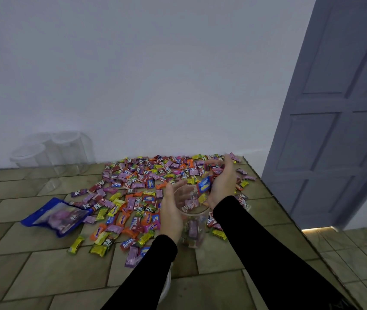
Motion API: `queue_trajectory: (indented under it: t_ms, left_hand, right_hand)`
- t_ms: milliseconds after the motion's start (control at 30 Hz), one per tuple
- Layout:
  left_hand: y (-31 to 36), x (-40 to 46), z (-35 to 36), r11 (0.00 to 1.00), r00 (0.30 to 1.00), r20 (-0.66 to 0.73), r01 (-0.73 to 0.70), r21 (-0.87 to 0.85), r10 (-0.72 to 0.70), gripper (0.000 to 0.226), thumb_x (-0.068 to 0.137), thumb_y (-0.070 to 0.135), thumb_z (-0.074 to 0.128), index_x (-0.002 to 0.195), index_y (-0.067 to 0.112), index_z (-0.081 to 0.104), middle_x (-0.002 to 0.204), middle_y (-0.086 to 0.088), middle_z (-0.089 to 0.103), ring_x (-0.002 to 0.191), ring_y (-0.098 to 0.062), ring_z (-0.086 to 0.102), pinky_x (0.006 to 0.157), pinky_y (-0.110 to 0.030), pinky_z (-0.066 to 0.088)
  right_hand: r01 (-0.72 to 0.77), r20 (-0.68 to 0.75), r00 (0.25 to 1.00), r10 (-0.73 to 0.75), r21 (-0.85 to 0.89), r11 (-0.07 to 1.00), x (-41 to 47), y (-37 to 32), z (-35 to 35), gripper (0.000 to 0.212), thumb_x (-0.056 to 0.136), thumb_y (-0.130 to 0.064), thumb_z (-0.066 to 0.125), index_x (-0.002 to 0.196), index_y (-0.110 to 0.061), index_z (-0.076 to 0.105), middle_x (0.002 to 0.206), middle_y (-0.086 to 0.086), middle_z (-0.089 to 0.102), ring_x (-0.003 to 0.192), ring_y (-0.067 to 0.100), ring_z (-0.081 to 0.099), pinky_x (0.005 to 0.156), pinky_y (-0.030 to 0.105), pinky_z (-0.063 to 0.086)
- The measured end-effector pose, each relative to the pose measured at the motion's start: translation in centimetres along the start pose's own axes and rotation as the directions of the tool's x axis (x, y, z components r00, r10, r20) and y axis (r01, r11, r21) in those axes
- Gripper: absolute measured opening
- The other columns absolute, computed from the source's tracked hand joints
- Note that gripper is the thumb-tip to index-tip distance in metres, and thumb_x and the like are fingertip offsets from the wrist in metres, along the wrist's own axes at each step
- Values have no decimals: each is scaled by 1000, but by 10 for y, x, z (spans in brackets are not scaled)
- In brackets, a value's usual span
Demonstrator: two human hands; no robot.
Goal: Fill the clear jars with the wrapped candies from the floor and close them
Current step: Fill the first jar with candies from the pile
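The clear jar (192, 222) stands upright on the floor (43, 276) between the two hands, at the near edge of the candy spread. It is open at the top and holds a loose layer of wrapped candies, with room above them; I judge it about half full at most, though the clear wall and blur make the level hard to read.

The left hand (173, 209) is at the jar's left side, fingers relaxed and lightly spread, cupped beside the rim; I cannot tell whether it touches the jar. The right hand (222, 184) is above and to the right of the mouth, fingers curled round a small bunch of candies, a blue and yellow one (205, 184) showing at the palm just over the rim. This looks like a handful about to be tipped in.

Most of the work is left. The candies (146, 186) cover a wide patch of floor up to the wall. Several empty clear jars (50, 151) wait against the wall on the far left, well apart from the one in hand. No lid can be made out with any certainty. A blue bag (55, 217) lies flat at the left edge of the spread, and a grey door (339, 104) stands to the right.
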State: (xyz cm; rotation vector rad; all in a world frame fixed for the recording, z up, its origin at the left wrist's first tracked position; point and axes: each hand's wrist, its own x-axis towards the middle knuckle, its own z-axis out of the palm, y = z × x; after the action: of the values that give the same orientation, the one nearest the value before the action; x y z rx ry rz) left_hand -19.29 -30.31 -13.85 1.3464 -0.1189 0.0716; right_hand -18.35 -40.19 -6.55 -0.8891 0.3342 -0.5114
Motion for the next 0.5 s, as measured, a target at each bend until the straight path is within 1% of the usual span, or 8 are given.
queue_trajectory:
  t_ms: [67,100,200,267,333,400,433,500]
  left_hand:
    - [7,-2,2,982,991,6,130,-139,-131,72,83,67,36,109,8,69,103,-11,73,100,-32,65,97,-56,47]
    - [10,-3,3,977,989,-9,142,-162,-145,80,77,71,35,108,6,70,103,-15,72,100,-33,66,98,-60,45]
    - [10,-2,5,979,990,-45,121,-164,-130,84,74,74,33,104,6,72,96,-18,73,92,-33,66,98,-58,46]
    - [7,0,5,982,991,-62,107,-157,-118,85,73,75,34,102,6,73,95,-18,73,92,-34,66,97,-56,47]
    - [5,1,5,983,993,-51,102,-153,-111,80,74,75,33,98,11,75,95,-17,73,92,-34,66,96,-54,48]
    - [0,3,4,988,996,-37,75,-132,-80,76,76,75,32,94,16,77,96,-16,73,90,-32,66,94,-52,48]
    - [-1,3,3,989,997,-34,67,-130,-72,74,77,74,32,93,18,77,95,-15,73,88,-31,66,91,-49,49]
    - [-2,4,2,989,997,-32,63,-136,-68,73,78,73,32,92,18,77,95,-14,74,84,-29,66,86,-44,47]
  right_hand:
    - [-3,33,999,6,-86,996,-1,2,-1,64,102,-38,38,47,-25,69,61,3,56,45,14,40,47,27,34]
    - [3,44,999,4,-142,990,-1,4,-2,60,100,-43,40,50,-26,70,65,8,52,50,17,40,49,30,33]
    - [54,66,997,-38,-255,965,-1,9,-1,47,83,-59,48,59,-26,72,86,8,58,80,27,50,68,39,37]
    - [65,67,997,-48,-277,959,-1,11,0,47,70,-65,51,63,-24,73,93,6,59,91,27,50,79,46,36]
    - [85,91,994,-62,-279,957,-2,9,-1,40,76,-56,55,61,-23,72,87,2,61,88,24,53,84,50,38]
    - [132,156,983,-94,-256,958,-1,7,-3,35,90,-31,56,59,-21,70,75,-4,65,80,20,57,88,47,43]
    - [154,191,975,-110,-234,960,0,7,-4,34,92,-18,55,61,-20,70,73,-5,66,79,19,58,87,42,45]
    - [194,261,956,-133,-223,955,0,4,-4,28,90,-4,55,67,-14,68,76,-3,65,80,17,59,76,26,49]
